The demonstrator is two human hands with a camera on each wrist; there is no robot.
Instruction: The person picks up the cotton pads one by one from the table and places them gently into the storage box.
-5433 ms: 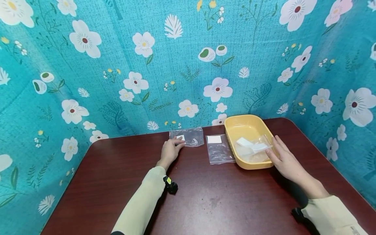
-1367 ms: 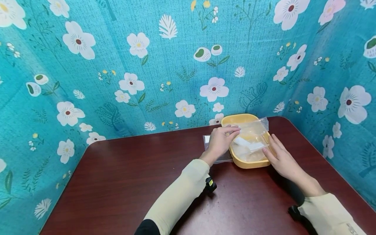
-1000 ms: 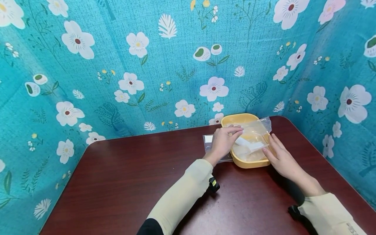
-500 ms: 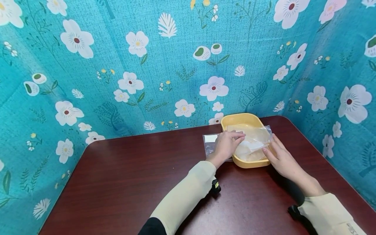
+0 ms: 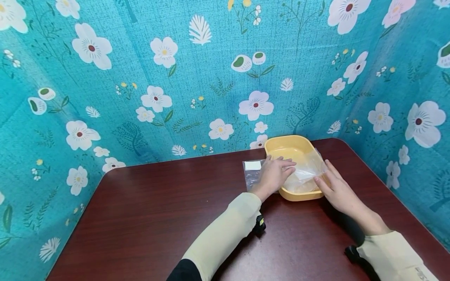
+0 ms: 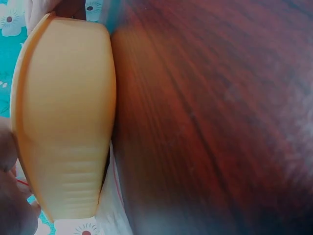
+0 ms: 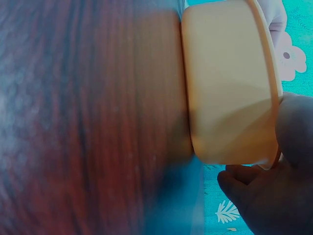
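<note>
A yellow plastic bin [image 5: 289, 151] stands at the back right of the table, and its smooth outer wall fills much of both wrist views. Clear plastic bags [image 5: 309, 166] lie one over another inside it, the upper one reaching up to the right rim. My left hand [image 5: 273, 174] is over the bin's left rim, its fingers fairly straight above the bags and no longer pinching one. My right hand [image 5: 342, 191] holds the bin's right side, thumb at the rim and fingers along the outside. Another clear bag [image 5: 250, 177] with a white label lies left of the bin, partly hidden by my left hand.
The dark red-brown wooden table [image 5: 168, 195] extends to the left and front. Behind and beside it hangs a blue flowered cloth [image 5: 190, 97], close to the bin's back edge.
My left hand has brought the other clear bag from the table's back edge over to the bin, lowered it in and let go. My right hand stays at the bin's side.
</note>
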